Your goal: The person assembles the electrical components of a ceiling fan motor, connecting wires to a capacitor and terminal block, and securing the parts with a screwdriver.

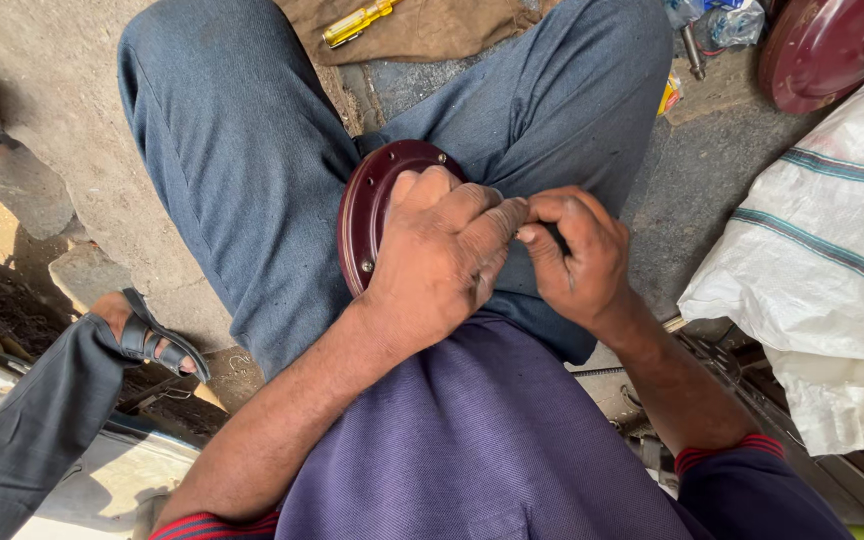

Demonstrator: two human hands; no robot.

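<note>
From the head camera, looking straight down, the person sits with knees apart in blue trousers and holds a dark red round metal plate on edge in the lap. The left hand lies over the plate's face, fingers curled and pressed against it, gripping it so that only the rim with its small screws shows past the knuckles. The right hand sits just beside the left, touching its fingertips, closed into a pinch around something thin and dark; what that is I cannot tell, as the fingers hide it. Beyond the hands, on a brown cloth, lies a yellow screwdriver. Farther out past the right hand a second dark red round plate rests on the ground, and to the right of that hand lies a white woven sack with green stripes. Off past the left forearm, well apart, another person's foot in a black sandal rests on the rough ground.
</note>
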